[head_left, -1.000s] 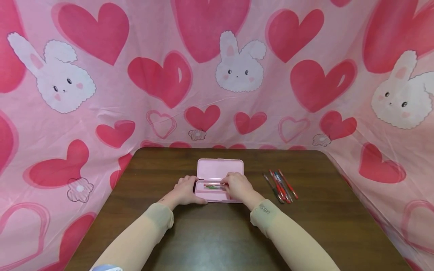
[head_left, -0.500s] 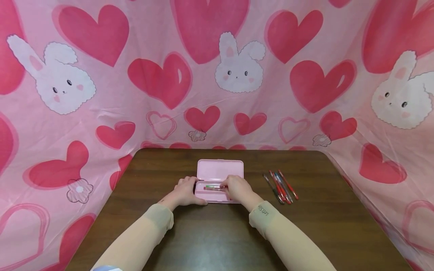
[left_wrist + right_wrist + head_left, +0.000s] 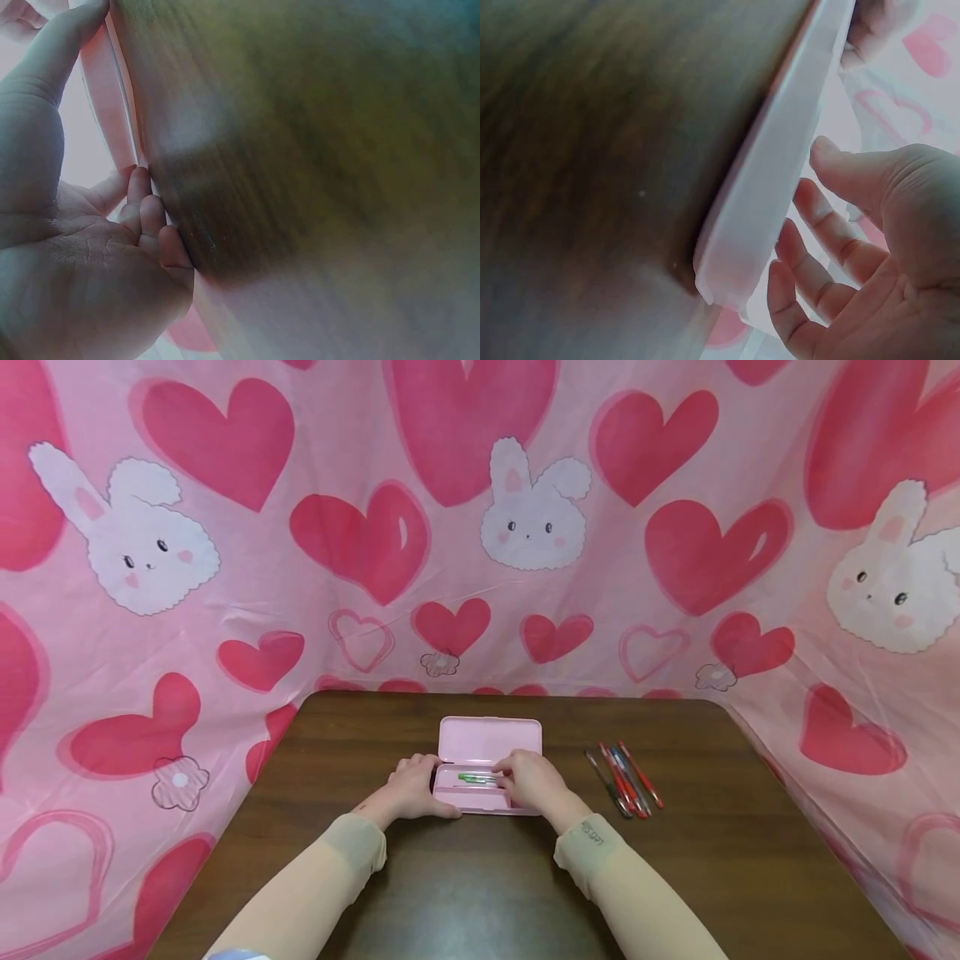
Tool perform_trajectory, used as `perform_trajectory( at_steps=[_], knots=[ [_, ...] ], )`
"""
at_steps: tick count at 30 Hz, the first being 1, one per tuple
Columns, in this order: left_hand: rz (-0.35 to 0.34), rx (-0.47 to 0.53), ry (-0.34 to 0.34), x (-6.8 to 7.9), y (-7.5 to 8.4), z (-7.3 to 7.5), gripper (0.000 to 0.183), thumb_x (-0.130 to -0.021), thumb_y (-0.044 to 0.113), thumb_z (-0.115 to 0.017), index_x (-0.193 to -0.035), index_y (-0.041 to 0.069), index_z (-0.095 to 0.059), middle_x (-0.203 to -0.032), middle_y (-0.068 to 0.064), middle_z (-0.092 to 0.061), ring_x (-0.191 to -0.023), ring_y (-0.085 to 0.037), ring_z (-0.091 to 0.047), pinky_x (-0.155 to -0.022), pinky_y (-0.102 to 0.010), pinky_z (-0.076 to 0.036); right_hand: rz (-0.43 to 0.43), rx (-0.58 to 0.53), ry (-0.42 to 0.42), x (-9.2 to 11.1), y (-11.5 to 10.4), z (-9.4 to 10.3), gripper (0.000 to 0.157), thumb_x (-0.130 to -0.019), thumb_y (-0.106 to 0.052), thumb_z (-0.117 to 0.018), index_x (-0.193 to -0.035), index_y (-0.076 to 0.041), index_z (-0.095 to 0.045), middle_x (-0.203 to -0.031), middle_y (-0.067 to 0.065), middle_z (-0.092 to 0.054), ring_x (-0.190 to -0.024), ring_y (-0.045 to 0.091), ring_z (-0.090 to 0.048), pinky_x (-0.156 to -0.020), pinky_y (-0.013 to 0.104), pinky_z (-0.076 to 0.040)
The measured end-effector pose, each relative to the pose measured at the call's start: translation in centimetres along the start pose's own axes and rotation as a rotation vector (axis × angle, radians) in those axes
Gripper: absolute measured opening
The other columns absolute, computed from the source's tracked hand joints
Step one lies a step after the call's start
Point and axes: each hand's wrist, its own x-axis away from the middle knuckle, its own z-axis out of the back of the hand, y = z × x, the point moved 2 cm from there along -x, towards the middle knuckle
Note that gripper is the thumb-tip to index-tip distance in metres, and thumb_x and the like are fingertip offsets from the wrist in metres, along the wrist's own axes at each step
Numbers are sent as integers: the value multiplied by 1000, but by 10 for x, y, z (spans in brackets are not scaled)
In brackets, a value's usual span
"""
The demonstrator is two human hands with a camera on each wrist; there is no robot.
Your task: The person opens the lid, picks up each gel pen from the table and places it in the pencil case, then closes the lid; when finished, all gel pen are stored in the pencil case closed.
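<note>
An open pink pencil case [image 3: 472,801] lies on the table, its lid [image 3: 487,739] tipped back. My left hand [image 3: 412,789] grips the case's left end, thumb at the front edge and the other fingers along the side. In the case's rear compartment lie a green pen [image 3: 472,778] and thin clear pens beside it. My right hand [image 3: 534,781] reaches over the right half of the case, thumb and forefinger at the right ends of these pens. In the right wrist view its other fingers [image 3: 825,225] curve by the case wall [image 3: 761,180]; the fingertip contact is hidden.
Several pens [image 3: 621,781], with red, black and blue parts, lie loosely together to the right of the case. The brown wooden table [image 3: 465,885] has rounded back corners. A pink curtain [image 3: 450,560] with hearts and rabbits hangs behind and at both sides.
The pens in the case have shifted under my right hand; the red pen end seen earlier no longer shows, and green lies uppermost. The left hand keeps its grip on the case.
</note>
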Motion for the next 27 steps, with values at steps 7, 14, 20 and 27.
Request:
perform_trajectory(
  at_steps=[7,14,20,27],
  knots=[
    [0,-24,19,-2,0,-3,106,-69,62,-98,-151,9,-55,-141,-12,-61,-132,-33,-50,-115,-60,-45,-42,-63,81,3,11,15,24,-100,-20,-81,-124,-15,-83,-108,6,-78,-96,24,-73,-93,49,-62],
    [-3,-11,19,-1,1,-4,105,-69,60,-99,-150,10,-56,-138,-11,-61,-130,-32,-50,-114,-59,-45,-140,-160,185,8,26,35,29,-100,-25,-81,-128,-14,-81,-114,9,-79,-95,25,-69,-89,46,-61],
    [-1,-15,17,-4,-2,-5,107,-69,62,-99,-151,10,-55,-141,-11,-61,-132,-32,-49,-115,-59,-45,-186,-186,257,15,43,47,32,-102,-24,-79,-132,-13,-78,-110,11,-75,-91,24,-64,-85,45,-59],
    [3,-14,18,-4,-3,-3,106,-69,62,-99,-150,10,-55,-142,-12,-61,-132,-33,-50,-116,-60,-44,-242,-195,326,26,62,53,32,-104,-23,-76,-134,-12,-76,-116,13,-76,-96,28,-67,-89,50,-58]
  ],
)
